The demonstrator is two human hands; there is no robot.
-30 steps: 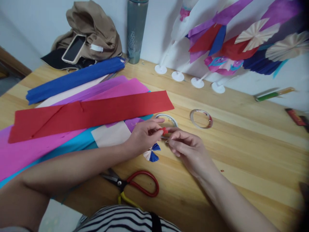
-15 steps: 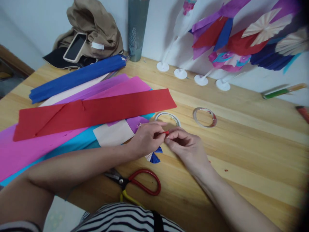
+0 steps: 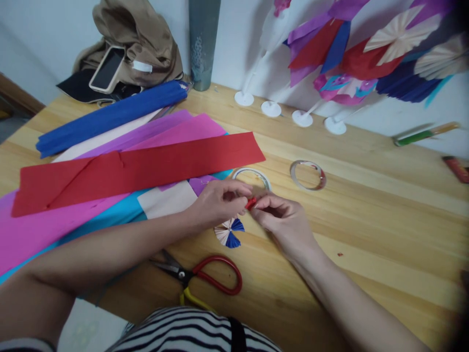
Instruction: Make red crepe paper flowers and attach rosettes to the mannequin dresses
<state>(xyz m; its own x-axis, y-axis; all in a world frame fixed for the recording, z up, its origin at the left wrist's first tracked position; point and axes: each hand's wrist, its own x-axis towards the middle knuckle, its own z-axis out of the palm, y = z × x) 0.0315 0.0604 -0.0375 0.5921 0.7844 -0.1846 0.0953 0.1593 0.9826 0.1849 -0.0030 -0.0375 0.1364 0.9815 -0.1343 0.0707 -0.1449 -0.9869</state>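
Red piece (image 3: 250, 203), small and crumpled, probably crepe paper to judge by its likeness to the red sheet (image 3: 176, 159) on the pile. Position: above the table (image 3: 366, 210), between the two sets of fingertips, just in front of the tape roll (image 3: 252, 171).

Right hand (image 3: 284, 215): thumb and forefinger brought together in a pinch on the red piece's right end, other fingers curled in behind. Left hand (image 3: 220, 204): half closed, forefinger arched above the thumb, thumb tip at the red piece's left end. Cannot tell whether it grips there or only touches.

Handling (judged): next to no weight; soft, limp, easily creased or torn; not slippery in dry fingers. Best hold is a light fingertip pinch at one end or at any gathered part, since pressure across the middle would flatten it. Pulling from both ends at once risks a tear.

Hard to make out: the red piece's full outline, its folds and whatever fastens it, all too small and partly behind the fingertips. The left hand covers the near part of the tape roll. Below the hands lies the rosette (image 3: 235, 238), blue and cream, its top edge close under the left hand. Scissors (image 3: 219, 258) nearer the body; the yellow handle is cut off by the striped shirt (image 3: 183, 332).
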